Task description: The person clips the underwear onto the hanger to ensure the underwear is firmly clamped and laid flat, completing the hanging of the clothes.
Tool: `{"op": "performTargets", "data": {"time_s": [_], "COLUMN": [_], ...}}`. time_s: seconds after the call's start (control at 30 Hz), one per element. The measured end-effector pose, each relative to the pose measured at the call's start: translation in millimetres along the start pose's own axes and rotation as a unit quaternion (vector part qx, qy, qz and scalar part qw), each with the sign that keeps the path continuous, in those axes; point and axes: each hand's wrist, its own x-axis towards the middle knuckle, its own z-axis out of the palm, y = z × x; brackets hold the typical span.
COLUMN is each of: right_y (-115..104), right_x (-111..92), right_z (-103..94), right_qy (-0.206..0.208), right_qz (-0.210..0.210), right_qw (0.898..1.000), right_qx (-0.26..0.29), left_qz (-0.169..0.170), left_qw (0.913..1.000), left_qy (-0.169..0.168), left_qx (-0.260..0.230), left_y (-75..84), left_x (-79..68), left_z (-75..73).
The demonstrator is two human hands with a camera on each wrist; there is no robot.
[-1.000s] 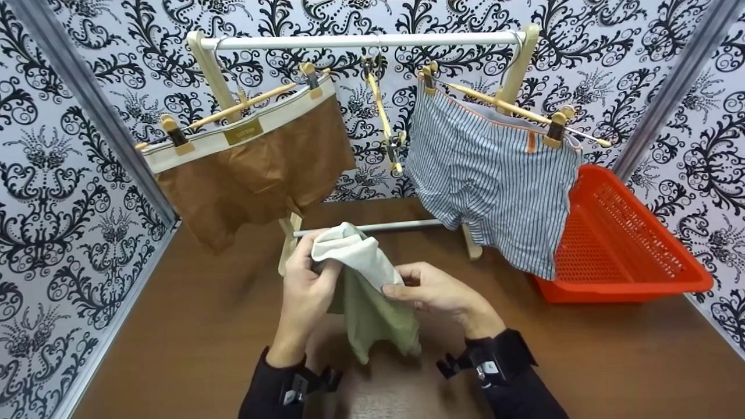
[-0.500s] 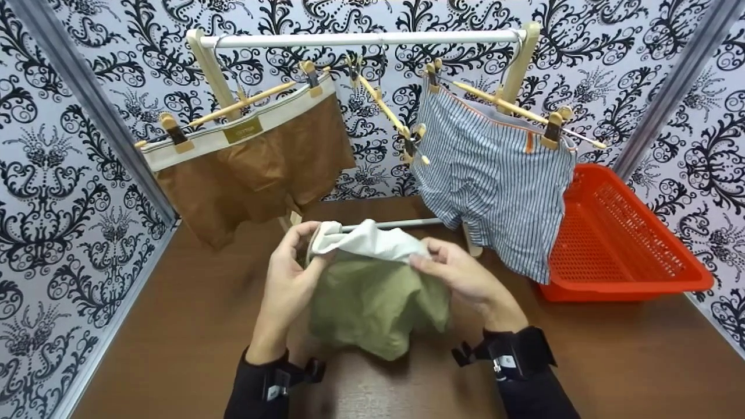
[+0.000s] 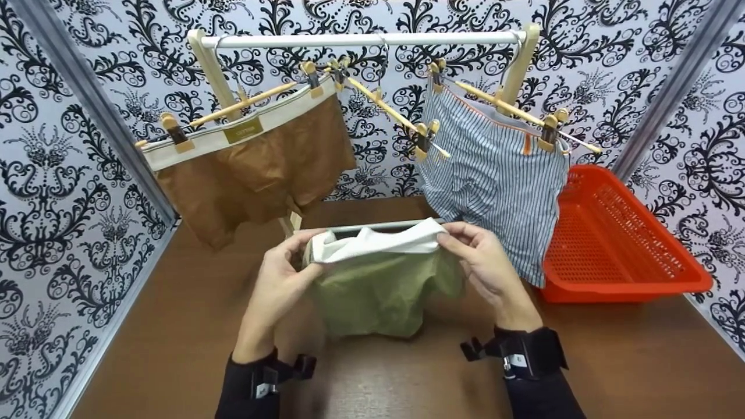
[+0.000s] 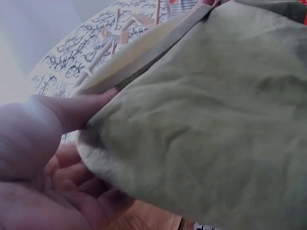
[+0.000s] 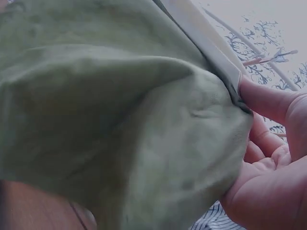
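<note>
Green underpants (image 3: 372, 297) with a white waistband (image 3: 381, 241) hang stretched between both hands, low in front of the rack. My left hand (image 3: 282, 279) pinches the left end of the waistband, thumb in front and fingers behind. At the other end, my right hand (image 3: 480, 259) pinches the band between thumb and fingers. The green cloth (image 4: 201, 124) fills much of the left wrist view, with the thumb at its top edge. In the right wrist view the cloth (image 5: 182, 134) drops in folds from the pinched corner.
Brown underpants (image 3: 256, 169) and striped underpants (image 3: 489, 174) hang by clips from hangers on a rack with a white rail (image 3: 361, 41). Between them a bare clip hanger (image 3: 384, 107) hangs at an angle. A red basket (image 3: 628, 244) stands at the right on the brown table (image 3: 192, 337).
My hands have moved apart, and the bunched waistband is now drawn out wide with the cloth spread below it. The bare hanger has swung round, its near end going right.
</note>
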Motion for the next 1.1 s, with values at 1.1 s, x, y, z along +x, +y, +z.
{"op": "performTargets", "data": {"time_s": [1.1], "right_y": [11.4], "right_x": [3.0], "right_z": [-49.3], "right_qy": [-0.129], "right_qz": [-0.025], "right_qw": [0.872], "right_qx": [-0.471], "left_qz": [-0.07], "left_qw": [0.9358], "left_qy": [-0.332], "left_qx": [0.095], "left_y": [-22.3], "left_x": [-5.7], "left_z": [2.8]}}
